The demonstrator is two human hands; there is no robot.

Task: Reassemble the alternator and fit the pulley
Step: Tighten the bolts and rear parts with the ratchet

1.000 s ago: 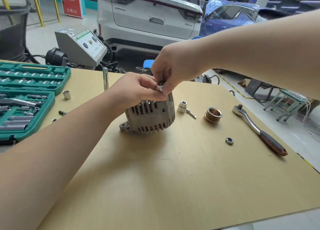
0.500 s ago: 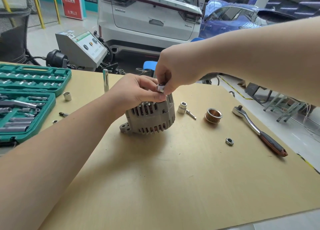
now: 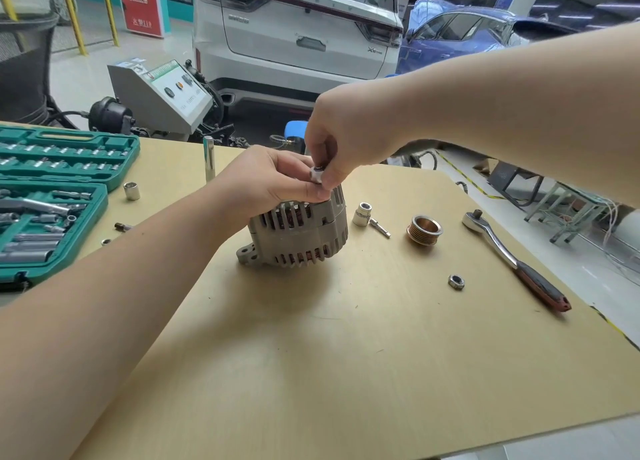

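The grey alternator (image 3: 301, 232) stands on the wooden tabletop (image 3: 311, 355), copper windings showing through its slots. My left hand (image 3: 266, 182) curls over its top and grips the housing. My right hand (image 3: 341, 144) pinches a small silver part (image 3: 317, 174) just above the alternator's top; what sits under it is hidden by my fingers. The copper-toned grooved pulley (image 3: 424, 230) lies to the right of the alternator. A hex nut (image 3: 456, 281) lies nearer the front right.
A ratchet (image 3: 512, 257) with a red-black handle lies at the right. A socket (image 3: 362, 213) and a short bit (image 3: 380, 227) sit beside the alternator. A green socket case (image 3: 52, 196) is open at the left, with a loose socket (image 3: 131, 190) and an upright extension bar (image 3: 209, 158) nearby.
My right hand has shifted slightly over the alternator's top while still pinching the small silver part. My left hand stays on the housing.
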